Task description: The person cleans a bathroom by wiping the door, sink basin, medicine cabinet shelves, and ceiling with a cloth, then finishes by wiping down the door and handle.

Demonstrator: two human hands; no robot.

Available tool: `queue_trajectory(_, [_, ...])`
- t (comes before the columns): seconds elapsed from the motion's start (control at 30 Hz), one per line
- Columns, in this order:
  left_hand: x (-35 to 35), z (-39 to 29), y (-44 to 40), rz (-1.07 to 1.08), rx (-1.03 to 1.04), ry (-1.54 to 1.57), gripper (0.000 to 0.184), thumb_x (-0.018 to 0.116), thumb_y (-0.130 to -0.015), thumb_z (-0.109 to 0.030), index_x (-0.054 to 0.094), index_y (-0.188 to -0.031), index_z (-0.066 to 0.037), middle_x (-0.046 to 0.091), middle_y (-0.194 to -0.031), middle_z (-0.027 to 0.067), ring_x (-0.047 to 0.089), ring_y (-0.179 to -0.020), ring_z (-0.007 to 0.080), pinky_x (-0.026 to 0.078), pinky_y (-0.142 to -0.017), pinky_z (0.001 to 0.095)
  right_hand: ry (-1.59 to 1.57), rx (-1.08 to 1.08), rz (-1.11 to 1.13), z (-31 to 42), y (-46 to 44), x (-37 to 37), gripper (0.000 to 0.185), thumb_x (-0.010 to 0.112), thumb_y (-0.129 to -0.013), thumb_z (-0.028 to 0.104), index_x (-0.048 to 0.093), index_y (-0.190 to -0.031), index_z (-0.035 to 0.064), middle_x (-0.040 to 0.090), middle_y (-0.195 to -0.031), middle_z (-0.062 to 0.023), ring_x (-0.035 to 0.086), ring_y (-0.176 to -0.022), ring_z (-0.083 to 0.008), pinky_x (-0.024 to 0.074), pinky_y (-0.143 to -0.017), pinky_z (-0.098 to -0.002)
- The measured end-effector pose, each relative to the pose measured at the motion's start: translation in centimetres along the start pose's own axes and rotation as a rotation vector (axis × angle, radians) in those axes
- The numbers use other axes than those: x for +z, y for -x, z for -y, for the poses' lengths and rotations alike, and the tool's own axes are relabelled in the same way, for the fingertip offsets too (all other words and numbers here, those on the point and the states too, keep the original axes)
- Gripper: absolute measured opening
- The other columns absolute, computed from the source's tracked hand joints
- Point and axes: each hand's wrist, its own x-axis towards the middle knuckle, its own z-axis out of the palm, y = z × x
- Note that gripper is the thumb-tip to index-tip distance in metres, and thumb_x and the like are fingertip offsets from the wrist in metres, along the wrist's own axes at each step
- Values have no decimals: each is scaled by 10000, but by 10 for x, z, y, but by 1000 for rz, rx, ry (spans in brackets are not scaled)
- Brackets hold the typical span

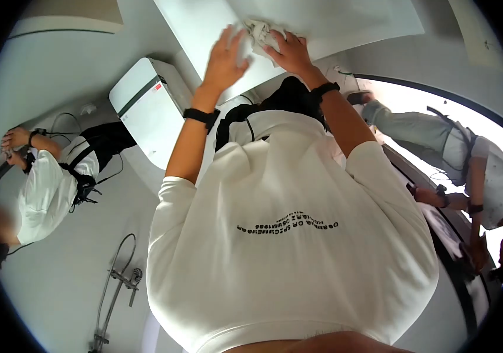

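Note:
A crumpled off-white cloth (260,35) lies on a smooth white surface (345,26) at the top of the view. My right hand (292,54) rests on the cloth's right part, its fingers bent over the fabric and its palm side hidden. Just left of the cloth, my left hand (225,62) is raised with its fingers apart, slightly blurred, holding nothing. Each wrist wears a black band.
At left stand a white box-shaped appliance (148,112) and a person in a white shirt (48,188). A shower head with its hose (137,276) hangs on the wall below. Another person in grey clothes (440,141) is at right, beside a bright dark-framed opening (422,97).

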Motion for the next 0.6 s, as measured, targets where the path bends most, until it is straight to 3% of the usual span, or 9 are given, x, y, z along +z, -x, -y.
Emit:
queue_trajectory(0.07, [20,-18,-4,113,-2,-3,841,766,-768,-206,355,-1498,-131,311,-1515,298,345,-1386,477,359,-1121,501,-14,-13,10,-3,1,-4,595,548,-930,539,517,-1382,153,590,-1264,-234,542,-1217,-365,338,-1021,-475])
queue_trajectory(0.1, [33,-21,-5,240,-44,-2,988,791,-741,-266,241,-1553,-145,229,-1557,303,227,-1434,506,282,-1156,531,-3,-30,6,-6,3,-1,607,529,-934,545,508,-1395,152,581,-1281,-237,527,-1237,-363,333,-1028,-477])
queue_trajectory(0.2, [64,-25,-17,418,-203,16,1121,799,-708,-335,121,-1583,-155,150,-1595,286,109,-1464,518,177,-1185,555,-52,-89,-32,-10,11,-17,587,557,-920,509,508,-1395,169,567,-1286,-207,520,-1234,-356,349,-1018,-478])
queue_trajectory(0.23, [65,-31,-29,537,-229,-39,1216,786,-667,-378,37,-1591,-123,85,-1549,411,31,-1472,532,121,-1200,515,-63,-103,-28,-11,15,-26,577,568,-916,496,512,-1391,172,561,-1290,-200,517,-1235,-351,352,-1016,-476])
queue_trajectory(0.27, [64,-38,-40,582,-238,-132,1259,787,-646,-396,5,-1587,-100,220,-1535,371,89,-1479,497,94,-1203,521,-73,-115,-23,-13,19,-37,568,580,-912,482,515,-1387,176,554,-1293,-193,513,-1236,-347,355,-1013,-475])
queue_trajectory(0.33, [59,-50,-55,619,-214,61,1328,802,-623,-417,-62,-1579,-94,447,-1432,305,216,-1458,469,92,-1201,548,-79,-125,27,-14,30,-64,556,605,-902,439,515,-1387,182,510,-1354,-177,480,-1265,-340,359,-1007,-493])
queue_trajectory(0.37, [64,-54,-63,688,-224,52,1355,807,-628,-430,-104,-1567,-78,599,-1284,234,358,-1400,439,126,-1198,563,-61,-117,41,-18,33,-77,556,610,-900,431,512,-1389,183,503,-1362,-175,475,-1268,-339,363,-1001,-497])
queue_trajectory(0.47, [74,-89,-91,735,-231,90,1375,836,-636,-413,-128,-1559,-78,504,-1448,181,362,-1408,423,125,-1185,572,2,-56,62,-35,39,-115,545,621,-897,382,510,-1391,178,471,-1398,-173,465,-1285,-358,394,-998,-540])
queue_trajectory(0.6, [125,-127,-136,659,-297,8,1263,749,-726,-485,-107,-1559,-74,583,-1362,180,394,-1390,407,148,-1188,565,-8,16,92,-85,35,-148,528,623,-897,328,512,-1387,168,463,-1412,-184,469,-1294,-376,407,-1032,-537])
